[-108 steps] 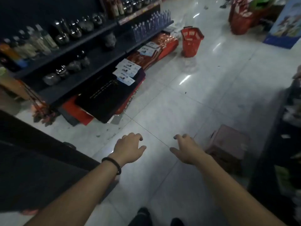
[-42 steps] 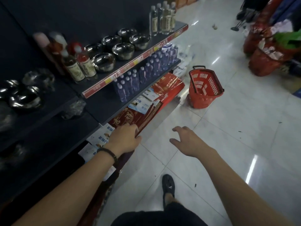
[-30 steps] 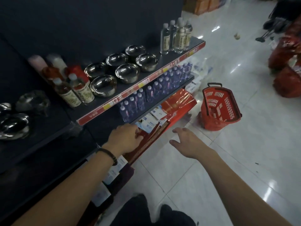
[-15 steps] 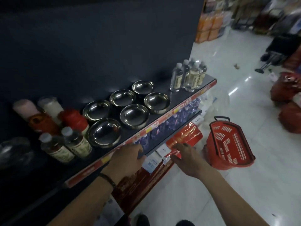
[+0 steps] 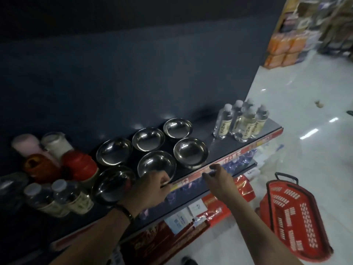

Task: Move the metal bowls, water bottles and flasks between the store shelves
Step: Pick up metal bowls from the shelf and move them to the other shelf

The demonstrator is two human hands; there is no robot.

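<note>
Left hand (image 5: 150, 190) curling at front metal bowl (image 5: 156, 164) rim, grip unclear, right hand (image 5: 219, 181) hovering loosely spread just right of it

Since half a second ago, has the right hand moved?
Yes: the right hand has risen from the red packs below to the red price strip on the shelf edge.

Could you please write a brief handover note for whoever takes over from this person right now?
Left hand: fingers curled at the front rim of the middle front round steel bowl; grip unclear.
Right hand: open, empty, by the red price strip of the dark shelf.
Six steel bowls, the clear water bottles at the right end and the coloured flasks at the left stand on this shelf.
Nothing lifted yet; all moving remains.
</note>
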